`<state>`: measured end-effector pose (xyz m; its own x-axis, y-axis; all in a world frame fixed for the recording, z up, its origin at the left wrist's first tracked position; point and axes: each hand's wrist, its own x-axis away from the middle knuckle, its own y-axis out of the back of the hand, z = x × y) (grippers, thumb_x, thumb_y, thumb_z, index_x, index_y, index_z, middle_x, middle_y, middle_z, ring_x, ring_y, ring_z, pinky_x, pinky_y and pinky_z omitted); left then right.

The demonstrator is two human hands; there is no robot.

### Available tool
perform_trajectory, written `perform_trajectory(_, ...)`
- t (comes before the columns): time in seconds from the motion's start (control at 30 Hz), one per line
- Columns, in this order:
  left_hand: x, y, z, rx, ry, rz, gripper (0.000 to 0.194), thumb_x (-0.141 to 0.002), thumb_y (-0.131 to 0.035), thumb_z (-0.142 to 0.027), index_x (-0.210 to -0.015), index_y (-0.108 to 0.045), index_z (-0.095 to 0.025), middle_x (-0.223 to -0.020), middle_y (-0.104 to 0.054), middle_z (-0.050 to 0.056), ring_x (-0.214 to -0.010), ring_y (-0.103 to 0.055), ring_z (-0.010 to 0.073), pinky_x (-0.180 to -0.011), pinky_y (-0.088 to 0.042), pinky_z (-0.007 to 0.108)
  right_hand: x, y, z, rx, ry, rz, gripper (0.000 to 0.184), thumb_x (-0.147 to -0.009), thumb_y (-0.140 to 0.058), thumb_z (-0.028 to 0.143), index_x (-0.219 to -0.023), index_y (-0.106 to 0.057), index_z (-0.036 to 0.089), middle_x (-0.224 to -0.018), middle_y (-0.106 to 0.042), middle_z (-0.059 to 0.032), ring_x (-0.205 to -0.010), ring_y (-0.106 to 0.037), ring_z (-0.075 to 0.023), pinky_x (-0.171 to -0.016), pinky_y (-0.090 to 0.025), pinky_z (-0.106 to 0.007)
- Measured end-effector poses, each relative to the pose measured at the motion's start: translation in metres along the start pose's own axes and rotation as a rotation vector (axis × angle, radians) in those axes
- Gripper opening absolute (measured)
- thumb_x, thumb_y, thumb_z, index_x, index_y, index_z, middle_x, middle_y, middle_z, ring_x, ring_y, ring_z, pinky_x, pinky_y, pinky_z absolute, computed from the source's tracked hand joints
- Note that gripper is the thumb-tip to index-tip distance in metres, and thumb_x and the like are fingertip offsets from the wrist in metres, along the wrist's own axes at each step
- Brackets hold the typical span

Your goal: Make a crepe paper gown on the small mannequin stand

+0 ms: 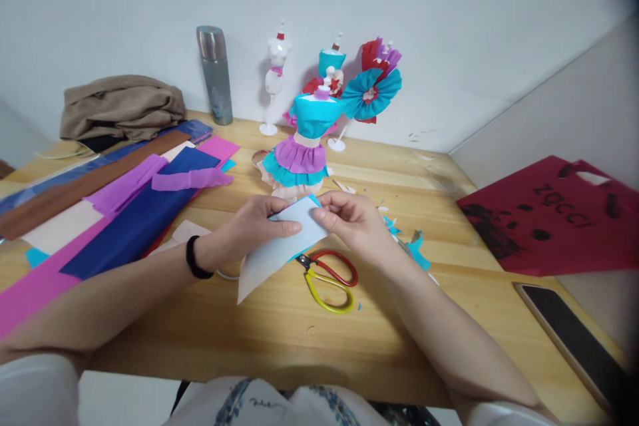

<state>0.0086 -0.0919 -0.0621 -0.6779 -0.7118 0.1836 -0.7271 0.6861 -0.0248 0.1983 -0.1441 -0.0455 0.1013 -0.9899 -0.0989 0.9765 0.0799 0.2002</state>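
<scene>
My left hand (pixel 260 223), with a dark band at the wrist, pinches a pale piece of crepe paper (pixel 272 249) between thumb and fingers. Its upper right corner is closed in my right hand (pixel 352 219), thumb on top. Bright blue paper shows along the edge behind the pale sheet. Directly below, scissors (pixel 332 279) with one red and one yellow handle lie on the table, blades partly covered by the paper. Just beyond my hands stands a small dress form (pixel 317 120) wearing a blue bodice and tiered purple, blue and cream paper skirt.
Coloured crepe paper strips (pixel 144 213) spread across the left, near a brown cloth (pixel 122 106) and a flask (pixel 215 76). A bare mannequin (pixel 274 70) stands against the wall. Blue scraps (pixel 418 249), a red bag (pixel 554 216) and a phone (pixel 569 339) lie to the right.
</scene>
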Motion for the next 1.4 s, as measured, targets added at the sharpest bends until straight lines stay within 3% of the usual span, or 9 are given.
perform_trajectory(0.33, 0.000, 0.001, -0.001, -0.014, -0.013, 0.048, 0.033, -0.069, -0.077, -0.042, -0.079, -0.069, -0.012, -0.064, -0.063, 0.001, -0.054, -0.053, 0.0095, -0.046, -0.036, 0.019, 0.000, 0.000, -0.008, 0.059, 0.000, -0.053, 0.018, -0.073, -0.071, 0.036, -0.073, -0.064, 0.019, -0.059, -0.057, 0.0033, -0.051, -0.047, -0.0100, -0.051, -0.037, -0.024)
perform_trajectory(0.47, 0.000, 0.000, -0.001, -0.058, -0.014, 0.028, 0.031, -0.068, -0.074, -0.041, -0.076, -0.067, -0.011, -0.064, -0.061, 0.001, -0.055, -0.052, 0.0101, -0.047, -0.036, 0.019, 0.001, 0.000, -0.008, 0.092, 0.058, -0.058, 0.020, -0.078, -0.067, 0.037, -0.083, -0.067, 0.018, -0.062, -0.061, 0.0016, -0.053, -0.051, -0.0117, -0.052, -0.040, -0.025)
perform_trajectory(0.6, 0.001, -0.002, -0.001, -0.107, -0.047, -0.060, 0.029, -0.070, -0.070, -0.040, -0.075, -0.066, -0.011, -0.065, -0.059, 0.001, -0.057, -0.050, 0.0101, -0.048, -0.036, 0.019, 0.005, -0.001, -0.004, 0.361, 0.190, -0.154, 0.023, -0.085, -0.062, 0.033, -0.100, -0.070, 0.018, -0.080, -0.071, -0.0043, -0.068, -0.063, -0.0167, -0.063, -0.047, -0.029)
perform_trajectory(0.7, 0.001, -0.003, -0.002, -0.162, -0.077, -0.105, 0.029, -0.070, -0.066, -0.040, -0.073, -0.065, -0.012, -0.063, -0.056, 0.000, -0.057, -0.047, 0.0097, -0.048, -0.033, 0.019, 0.007, -0.003, -0.002, 0.627, 0.269, -0.150, 0.019, -0.090, -0.056, 0.029, -0.084, -0.069, 0.017, -0.075, -0.070, -0.0053, -0.066, -0.062, -0.0176, -0.063, -0.044, -0.030)
perform_trajectory(0.8, 0.001, -0.005, -0.003, -0.210, -0.113, -0.132, 0.027, -0.069, -0.064, -0.039, -0.069, -0.064, -0.013, -0.060, -0.050, -0.002, -0.057, -0.042, 0.0092, -0.048, -0.030, 0.019, 0.008, -0.006, -0.005, 0.762, 0.312, -0.137, 0.030, -0.094, -0.049, 0.027, -0.069, -0.062, 0.018, -0.066, -0.065, -0.0051, -0.061, -0.059, -0.0175, -0.060, -0.040, -0.030)
perform_trajectory(0.93, 0.000, -0.007, -0.003, -0.234, -0.140, -0.122, 0.026, -0.068, -0.062, -0.038, -0.061, -0.058, -0.013, -0.057, -0.042, -0.004, -0.057, -0.037, 0.0088, -0.048, -0.027, 0.019, 0.008, -0.010, -0.010, 0.766, 0.345, -0.123, 0.030, -0.095, -0.048, 0.024, -0.067, -0.059, 0.018, -0.071, -0.067, -0.0061, -0.067, -0.061, -0.0173, -0.064, -0.042, -0.029)
perform_trajectory(1.13, 0.001, -0.008, -0.003, -0.254, -0.170, -0.100, 0.027, -0.072, -0.059, -0.038, -0.064, -0.061, -0.012, -0.056, -0.041, -0.004, -0.057, -0.035, 0.0087, -0.049, -0.025, 0.020, 0.008, -0.011, -0.009, 0.641, 0.377, -0.073, 0.025, -0.093, -0.050, 0.019, -0.070, -0.059, 0.018, -0.079, -0.067, -0.0069, -0.077, -0.063, -0.0175, -0.071, -0.045, -0.029)
perform_trajectory(1.4, 0.000, -0.007, -0.001, -0.339, -0.179, -0.127, 0.027, -0.074, -0.056, -0.035, -0.061, -0.060, -0.012, -0.055, -0.040, -0.003, -0.058, -0.038, 0.0098, -0.048, -0.027, 0.020, 0.011, -0.015, -0.003, 0.600, 0.322, -0.015, 0.025, -0.092, -0.055, 0.028, -0.069, -0.058, 0.018, -0.079, -0.065, -0.0066, -0.077, -0.061, -0.0184, -0.069, -0.045, -0.030)
